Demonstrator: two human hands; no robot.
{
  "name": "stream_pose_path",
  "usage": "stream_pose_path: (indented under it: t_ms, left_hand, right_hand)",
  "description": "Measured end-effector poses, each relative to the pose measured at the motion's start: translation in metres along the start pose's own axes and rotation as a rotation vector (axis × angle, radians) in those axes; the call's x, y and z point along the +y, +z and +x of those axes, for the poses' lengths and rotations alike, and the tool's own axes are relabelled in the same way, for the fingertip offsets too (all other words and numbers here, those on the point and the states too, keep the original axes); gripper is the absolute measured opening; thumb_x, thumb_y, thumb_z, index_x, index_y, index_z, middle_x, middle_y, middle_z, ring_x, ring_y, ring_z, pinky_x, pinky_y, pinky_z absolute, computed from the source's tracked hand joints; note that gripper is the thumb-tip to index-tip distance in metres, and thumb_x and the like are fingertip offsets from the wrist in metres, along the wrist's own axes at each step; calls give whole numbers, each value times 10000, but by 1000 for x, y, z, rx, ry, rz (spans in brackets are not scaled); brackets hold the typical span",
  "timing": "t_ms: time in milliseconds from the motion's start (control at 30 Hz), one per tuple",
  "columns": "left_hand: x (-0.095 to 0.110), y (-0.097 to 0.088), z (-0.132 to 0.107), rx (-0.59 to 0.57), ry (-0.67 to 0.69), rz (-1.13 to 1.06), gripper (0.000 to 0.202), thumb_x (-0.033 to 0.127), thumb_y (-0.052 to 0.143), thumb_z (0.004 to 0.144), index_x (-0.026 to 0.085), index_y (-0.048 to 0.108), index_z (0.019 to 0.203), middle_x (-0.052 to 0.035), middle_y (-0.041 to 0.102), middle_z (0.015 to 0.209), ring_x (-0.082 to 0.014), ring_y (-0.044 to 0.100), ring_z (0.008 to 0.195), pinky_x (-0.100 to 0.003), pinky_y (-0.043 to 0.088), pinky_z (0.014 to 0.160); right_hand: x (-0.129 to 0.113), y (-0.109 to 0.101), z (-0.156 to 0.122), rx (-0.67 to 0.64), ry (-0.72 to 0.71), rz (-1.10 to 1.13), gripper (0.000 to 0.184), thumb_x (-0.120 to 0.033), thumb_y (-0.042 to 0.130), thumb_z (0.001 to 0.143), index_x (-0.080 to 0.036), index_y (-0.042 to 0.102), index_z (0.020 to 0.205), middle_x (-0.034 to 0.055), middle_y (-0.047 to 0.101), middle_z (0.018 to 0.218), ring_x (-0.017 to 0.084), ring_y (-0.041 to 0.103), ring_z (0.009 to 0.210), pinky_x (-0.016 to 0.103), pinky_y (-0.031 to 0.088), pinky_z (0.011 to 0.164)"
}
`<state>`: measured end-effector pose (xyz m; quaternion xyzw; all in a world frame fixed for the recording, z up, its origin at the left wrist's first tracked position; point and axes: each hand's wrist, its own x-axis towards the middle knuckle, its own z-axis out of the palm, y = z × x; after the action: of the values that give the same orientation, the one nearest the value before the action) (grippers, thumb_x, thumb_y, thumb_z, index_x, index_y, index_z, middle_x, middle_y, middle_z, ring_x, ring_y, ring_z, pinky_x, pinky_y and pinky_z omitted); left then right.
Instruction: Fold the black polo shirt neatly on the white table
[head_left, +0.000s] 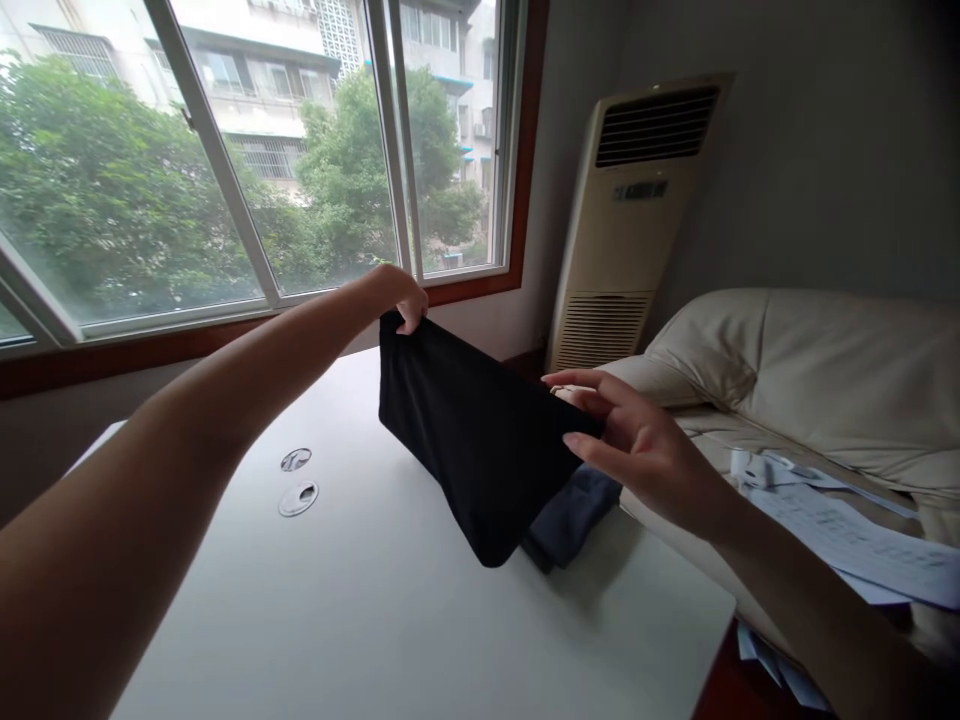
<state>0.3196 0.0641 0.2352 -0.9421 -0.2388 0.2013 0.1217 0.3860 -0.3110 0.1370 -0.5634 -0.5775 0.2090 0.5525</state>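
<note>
Bare left forearm (150, 470) enters from the near left and reaches toward the far side, while the right forearm (810, 590) enters from the near right. The right hand (637, 450) grasps the right corner of a piece of black fabric (472, 440), pinching it between thumb and fingers. The left hand (397, 298) is closed on the fabric's upper left edge, its fingers curling over the top. Stretched between both hands, the black fabric hangs in a slack, folded triangle above a white surface (375, 620), with its lowest corner close to that surface. Just beneath and to the right of it, a folded dark navy garment (574, 520) lies on the surface. Left of the fabric, two round metal cable grommets (298, 498) are set into the surface. On the right, printed papers (840, 530) lie on a cream leather sofa (810, 380), and more paper sheets (780, 665) show below the surface's near right edge. Farther back stands a cream floor-standing air conditioner (626, 220) against the wall. At far left, a wood-framed window (262, 150) looks out on green trees (367, 180) and an apartment building (255, 90).
</note>
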Motion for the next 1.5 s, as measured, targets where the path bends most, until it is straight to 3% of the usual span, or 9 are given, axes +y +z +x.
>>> stream_pose_path:
  t_ms: [200,333,467,567,667,867,1033,1233,1500]
  left_hand:
    - [30,-20,6,33,-66,-32,325,99,763,525,92,717,846,-58,581,780,-359,573,914,-483,440,843]
    - [66,-6,28,239,17,-93,357,95,702,651,89,674,1007,-94,629,932,-325,558,1004,-460,400,937]
    - [105,44,43,503,16,-193,436,187,616,818,133,528,1242,-130,584,1205,-274,509,1149,-417,347,1015]
    - [127,98,38,570,115,-216,368,267,589,866,137,536,1206,-135,580,1230,-266,506,1170,-394,342,1028]
    - [135,155,21,584,202,-263,366,312,571,889,154,521,1215,-121,582,1238,-260,501,1186,-382,337,1044]
    - [108,251,-23,389,25,-512,422,356,532,899,186,462,1279,-121,556,1278,-269,509,1190,-388,408,1000]
    - [87,290,-43,397,61,-571,622,337,652,798,210,398,1351,-126,489,1353,-300,461,1233,-419,423,997]
    - [78,303,-26,437,215,-684,813,256,761,694,177,356,1395,-137,557,1251,-270,548,1115,-336,473,906]
    - [53,271,0,603,190,-733,76,191,638,802,176,627,875,-29,638,856,-173,584,779,-273,466,730]
  right_hand:
    - [10,-30,1,100,70,55,489,-332,663,760,-282,543,1231,23,613,919,170,612,785,279,530,653]
    - [57,-57,-3,349,108,-90,504,-351,646,747,-271,537,1232,21,575,871,173,580,761,316,517,694]
    - [144,-70,-26,687,28,-721,589,-392,577,733,-143,494,1260,130,567,992,281,555,920,469,476,872]
    - [198,-61,-43,525,45,-955,546,-458,495,789,-121,516,1219,201,555,1168,349,505,1136,526,392,1009]
    - [218,-37,-46,271,118,-923,489,-493,451,842,-155,540,1184,171,568,1217,316,516,1176,479,404,1024]
    - [186,23,-36,1,141,-957,536,-590,490,831,-226,557,1219,122,512,1357,321,443,1286,549,309,1086]
    - [155,57,-41,-102,121,-1014,596,-546,587,779,-258,501,1294,103,507,1357,325,464,1253,516,392,1020]
    - [141,68,-44,12,236,-1011,246,-275,444,849,-249,559,1065,48,621,1050,230,614,892,335,476,675]
    - [126,62,-52,265,-116,-1011,86,-138,465,818,-209,505,847,3,554,792,157,563,734,262,418,653]
